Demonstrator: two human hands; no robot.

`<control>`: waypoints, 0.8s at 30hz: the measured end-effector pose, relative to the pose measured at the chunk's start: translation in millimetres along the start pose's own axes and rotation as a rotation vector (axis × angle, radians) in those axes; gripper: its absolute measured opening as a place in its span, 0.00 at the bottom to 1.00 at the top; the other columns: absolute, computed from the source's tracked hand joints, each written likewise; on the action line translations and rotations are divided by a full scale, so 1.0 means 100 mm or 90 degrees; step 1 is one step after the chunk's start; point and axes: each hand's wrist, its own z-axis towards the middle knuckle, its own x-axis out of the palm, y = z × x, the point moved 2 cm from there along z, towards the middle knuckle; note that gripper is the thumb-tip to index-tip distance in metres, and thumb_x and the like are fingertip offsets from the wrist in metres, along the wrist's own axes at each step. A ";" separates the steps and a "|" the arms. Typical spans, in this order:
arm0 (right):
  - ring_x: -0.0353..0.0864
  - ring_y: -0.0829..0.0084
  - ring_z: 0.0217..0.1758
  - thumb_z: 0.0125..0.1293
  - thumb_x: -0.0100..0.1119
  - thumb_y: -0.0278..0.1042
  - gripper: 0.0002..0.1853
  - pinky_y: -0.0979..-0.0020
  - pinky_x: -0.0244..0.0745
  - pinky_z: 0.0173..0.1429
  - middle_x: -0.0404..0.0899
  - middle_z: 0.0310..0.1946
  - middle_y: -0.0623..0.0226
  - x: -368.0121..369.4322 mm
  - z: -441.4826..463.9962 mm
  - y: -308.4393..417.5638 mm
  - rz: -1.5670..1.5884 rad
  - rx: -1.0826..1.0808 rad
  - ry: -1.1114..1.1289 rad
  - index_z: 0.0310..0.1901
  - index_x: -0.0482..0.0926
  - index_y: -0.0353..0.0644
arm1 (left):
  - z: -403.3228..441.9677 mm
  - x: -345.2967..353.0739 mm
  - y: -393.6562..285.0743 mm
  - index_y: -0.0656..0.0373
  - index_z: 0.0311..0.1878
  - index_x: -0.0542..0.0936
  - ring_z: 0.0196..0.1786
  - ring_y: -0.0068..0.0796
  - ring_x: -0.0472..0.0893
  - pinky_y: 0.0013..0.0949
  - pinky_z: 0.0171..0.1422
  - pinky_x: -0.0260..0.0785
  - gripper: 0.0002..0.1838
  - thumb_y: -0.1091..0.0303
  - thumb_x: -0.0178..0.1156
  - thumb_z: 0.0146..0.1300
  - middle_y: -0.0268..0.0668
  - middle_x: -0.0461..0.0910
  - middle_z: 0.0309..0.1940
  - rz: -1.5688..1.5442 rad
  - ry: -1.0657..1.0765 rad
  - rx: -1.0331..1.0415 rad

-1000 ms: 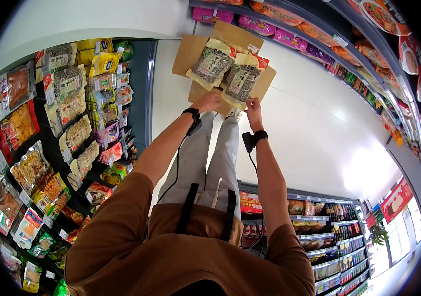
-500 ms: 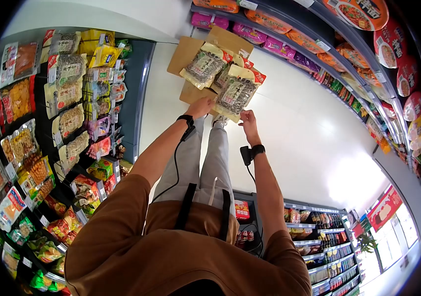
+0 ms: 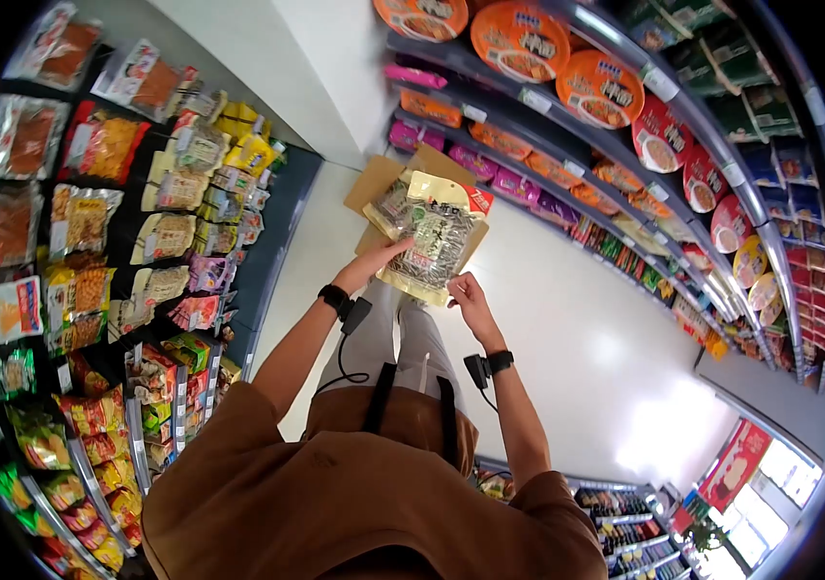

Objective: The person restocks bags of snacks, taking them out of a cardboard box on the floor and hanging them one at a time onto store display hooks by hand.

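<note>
A cream food bag [image 3: 440, 232] with a red top corner and a clear window is raised in front of me; its greyish contents look like sunflower seeds. My left hand [image 3: 374, 263] grips its left edge, with a digit lying over the front. At the lower right corner, my right hand [image 3: 471, 302] pinches the bag between closed fingers. Behind it, a similar bag [image 3: 388, 206] lies in an open cardboard box [image 3: 371, 182] on the floor, largely covered by the raised one.
Hanging snack packets [image 3: 103, 145] fill the rack on my left. To the right, a long shelf holds orange noodle bowls [image 3: 521, 43] and purple packs [image 3: 516, 186]. A white pale floor [image 3: 567, 338] lies between them. Black straps and cables are at both wrists.
The bag has come up out of the box area toward me, with both hands raised along with it. My left hand has shifted onto the bag's left side. The view has turned.
</note>
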 end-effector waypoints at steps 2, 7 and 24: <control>0.71 0.80 0.34 0.70 0.51 0.33 0.05 0.76 0.71 0.40 0.72 0.36 0.72 0.12 -0.24 0.36 -0.002 -0.020 0.020 0.39 0.69 0.41 | -0.38 0.08 -0.29 0.64 0.63 0.68 0.56 0.20 0.72 0.24 0.61 0.61 0.33 0.45 0.54 0.65 0.35 0.75 0.55 0.026 -0.012 0.015; 0.71 0.80 0.34 0.70 0.51 0.30 0.04 0.76 0.71 0.40 0.71 0.34 0.72 0.51 -0.73 1.09 -0.008 -0.062 0.090 0.39 0.69 0.40 | -1.41 0.26 -0.66 0.67 0.59 0.68 0.55 0.23 0.73 0.26 0.61 0.61 0.30 0.51 0.56 0.66 0.37 0.75 0.51 -0.034 -0.030 0.149; 0.67 0.87 0.38 0.70 0.52 0.29 0.03 0.81 0.64 0.45 0.68 0.32 0.79 2.71 -2.39 1.71 -0.173 -0.092 0.435 0.40 0.69 0.42 | -4.92 0.36 0.14 0.65 0.65 0.64 0.57 0.22 0.73 0.28 0.62 0.63 0.28 0.61 0.56 0.67 0.37 0.73 0.57 -0.259 -0.272 0.316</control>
